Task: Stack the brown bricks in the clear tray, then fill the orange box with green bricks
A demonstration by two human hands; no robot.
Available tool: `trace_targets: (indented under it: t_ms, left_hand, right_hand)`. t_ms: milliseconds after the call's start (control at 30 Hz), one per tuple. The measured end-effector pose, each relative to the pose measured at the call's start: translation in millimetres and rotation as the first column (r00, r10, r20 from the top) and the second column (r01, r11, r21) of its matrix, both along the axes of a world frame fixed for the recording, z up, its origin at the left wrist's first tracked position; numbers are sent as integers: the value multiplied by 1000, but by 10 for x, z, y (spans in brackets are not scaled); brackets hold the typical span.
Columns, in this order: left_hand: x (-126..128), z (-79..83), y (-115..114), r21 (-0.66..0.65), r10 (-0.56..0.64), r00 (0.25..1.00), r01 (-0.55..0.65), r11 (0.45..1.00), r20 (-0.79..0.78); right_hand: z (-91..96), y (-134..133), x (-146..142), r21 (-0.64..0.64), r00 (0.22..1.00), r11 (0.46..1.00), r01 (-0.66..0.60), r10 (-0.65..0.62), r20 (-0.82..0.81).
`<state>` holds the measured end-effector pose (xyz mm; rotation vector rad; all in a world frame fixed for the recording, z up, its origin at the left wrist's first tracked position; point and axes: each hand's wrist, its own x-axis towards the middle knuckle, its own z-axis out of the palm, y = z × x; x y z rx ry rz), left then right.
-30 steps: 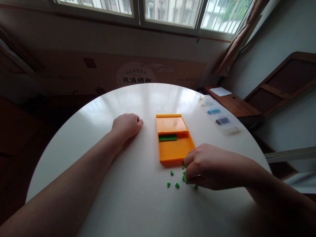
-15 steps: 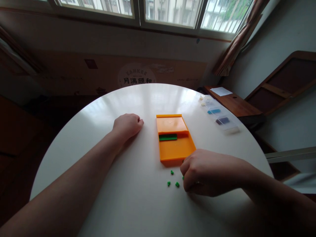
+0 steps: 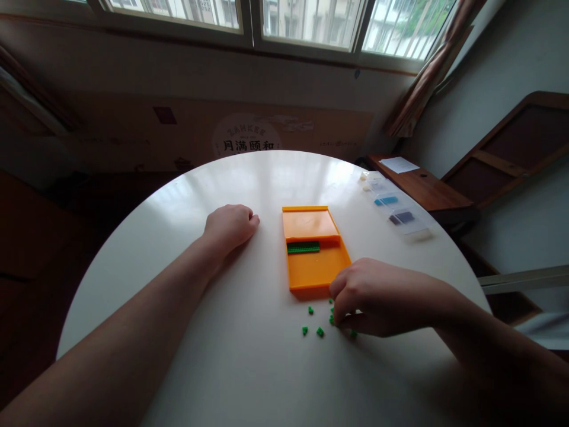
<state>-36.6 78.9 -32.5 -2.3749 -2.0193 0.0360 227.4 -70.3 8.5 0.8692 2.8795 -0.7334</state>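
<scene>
An orange tray (image 3: 316, 270) lies on the round white table (image 3: 249, 367), with a green strip of small pieces (image 3: 303, 247) across its middle. Several tiny green pieces (image 3: 319, 331) lie loose on the table just in front of the tray. My right hand (image 3: 377, 296) rests over these pieces with its fingers curled and pinched down among them; what the fingertips hold is hidden. My left hand (image 3: 231, 224) rests on the table to the left of the tray, closed in a loose fist with nothing visible in it.
Clear bags (image 3: 393, 209) with blue, dark and white pieces lie at the table's far right edge. A wooden side table (image 3: 422, 187) with a paper stands beyond it. A cardboard box (image 3: 249, 133) sits under the windows behind the table.
My right hand slid down and left over the loose green pieces, then drew back up toward the tray's front corner. My left hand stayed still.
</scene>
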Motion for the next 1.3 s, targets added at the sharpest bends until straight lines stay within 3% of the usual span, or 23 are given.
trace_targets:
  t_ms: [333, 533, 900, 1133, 1300]
  left_hand:
    - [6, -2, -1, 1, -4, 1000, 4, 1000, -1]
    - [3, 6, -9, -6, -2, 1000, 3, 1000, 14]
    - [3, 1, 11, 5, -8, 1000, 8, 1000, 11]
    - [6, 7, 23, 2, -9, 1000, 9, 1000, 8]
    - [-4, 5, 3, 7, -10, 1000, 10, 1000, 3]
  right_hand:
    - [19, -55, -82, -8, 996, 996, -87, 86, -29]
    - [57, -44, -66, -4, 997, 999, -51, 51, -53]
    - [0, -62, -146, 28, 993, 993, -113, 114, -29]
    - [8, -75, -174, -16, 987, 988, -155, 154, -44]
    - [66, -83, -104, -28, 995, 997, -72, 70, -72]
